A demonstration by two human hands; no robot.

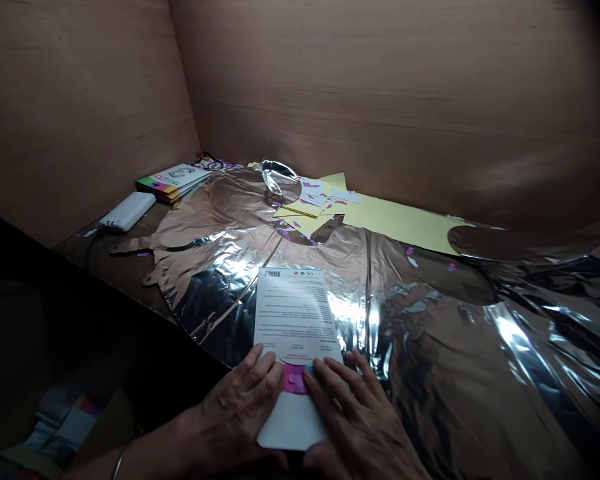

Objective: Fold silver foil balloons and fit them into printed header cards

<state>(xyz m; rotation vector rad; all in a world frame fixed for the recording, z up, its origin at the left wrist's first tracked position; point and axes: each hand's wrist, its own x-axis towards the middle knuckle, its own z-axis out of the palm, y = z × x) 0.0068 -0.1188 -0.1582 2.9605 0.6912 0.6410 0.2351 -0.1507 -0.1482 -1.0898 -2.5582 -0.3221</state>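
A white printed card package (294, 333) with a pink tab lies on crumpled silver foil balloons (430, 313) at the near edge of the desk. My left hand (235, 413) rests on the package's near left side, fingers stretched flat over it. My right hand (355, 420) lies on its near right side, fingers flat, with the fingertips at the pink tab. Both hands press the package down onto the foil.
Yellow paper sheets (395, 220) with small stickers lie behind the foil. A white power bank (128, 211) and a stack of coloured packs (173, 181) sit at the far left. Wooden walls (380, 87) close off the back and left. A dark edge (105, 280) borders the desk's left.
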